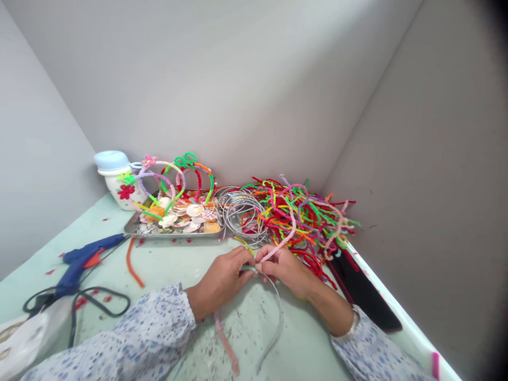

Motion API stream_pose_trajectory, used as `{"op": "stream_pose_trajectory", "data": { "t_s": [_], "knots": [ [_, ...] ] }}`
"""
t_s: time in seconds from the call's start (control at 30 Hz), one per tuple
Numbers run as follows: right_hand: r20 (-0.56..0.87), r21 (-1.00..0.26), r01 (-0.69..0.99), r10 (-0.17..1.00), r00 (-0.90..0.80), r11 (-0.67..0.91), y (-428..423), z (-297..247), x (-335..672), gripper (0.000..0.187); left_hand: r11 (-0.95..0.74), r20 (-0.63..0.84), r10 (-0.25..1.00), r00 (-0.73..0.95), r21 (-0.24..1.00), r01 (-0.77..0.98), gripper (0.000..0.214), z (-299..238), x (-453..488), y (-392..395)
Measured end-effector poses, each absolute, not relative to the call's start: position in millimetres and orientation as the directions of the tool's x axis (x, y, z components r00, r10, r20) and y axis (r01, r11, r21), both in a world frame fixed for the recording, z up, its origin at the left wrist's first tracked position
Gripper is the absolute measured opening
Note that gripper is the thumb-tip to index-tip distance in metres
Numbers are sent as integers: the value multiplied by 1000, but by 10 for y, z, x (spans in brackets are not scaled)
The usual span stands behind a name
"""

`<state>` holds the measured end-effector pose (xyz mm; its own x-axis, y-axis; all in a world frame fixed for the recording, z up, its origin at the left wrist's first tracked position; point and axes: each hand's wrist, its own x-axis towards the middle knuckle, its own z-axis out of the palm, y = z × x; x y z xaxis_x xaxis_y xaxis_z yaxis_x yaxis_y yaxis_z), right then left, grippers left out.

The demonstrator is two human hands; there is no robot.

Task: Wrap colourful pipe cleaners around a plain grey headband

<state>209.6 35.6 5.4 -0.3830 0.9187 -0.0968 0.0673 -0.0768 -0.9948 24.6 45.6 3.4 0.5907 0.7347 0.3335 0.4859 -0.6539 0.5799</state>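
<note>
Grey band (pixel 280 312), lower centre: clamped by fingers of the left hand (pixel 226 275) | Pink pipe cleaner (pixel 283 244), centre: pinched by fingers of the right hand (pixel 289 271) | Turns best laid snug, band steadied, pipe cleaner kept taut

My single head-worn camera faces forward and down, close above the bare left hand (pixel 224 278) and bare right hand (pixel 291 272); flat pale-green tabletop (pixel 169 263) at six o'clock, smooth grey wall (pixel 238 95) at twelve.
</note>
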Motion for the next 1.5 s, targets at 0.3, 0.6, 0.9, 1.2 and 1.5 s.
{"op": "stream_pose_trajectory", "data": {
  "t_s": [0.3,0.6,0.9,1.2,1.5],
  "knots": [
    [-99,-995,39,917,-387,-91,359,52,2105,13,-671,362,726,584,559,487,8,26,231,456],
    [-120,-993,59,906,-405,-105,342,92,2126,19,-705,389,689,612,556,440,5,52,228,441],
    [-130,-989,122,888,-442,-84,343,201,2170,20,-691,375,697,611,579,432,5,130,230,417],
    [-154,-957,291,861,-485,-7,342,263,2195,11,-684,368,702,610,589,431,6,126,227,414],
    [-175,-965,260,841,-512,-42,337,313,2227,19,-692,382,685,620,608,390,10,130,231,418]
  ]
}}
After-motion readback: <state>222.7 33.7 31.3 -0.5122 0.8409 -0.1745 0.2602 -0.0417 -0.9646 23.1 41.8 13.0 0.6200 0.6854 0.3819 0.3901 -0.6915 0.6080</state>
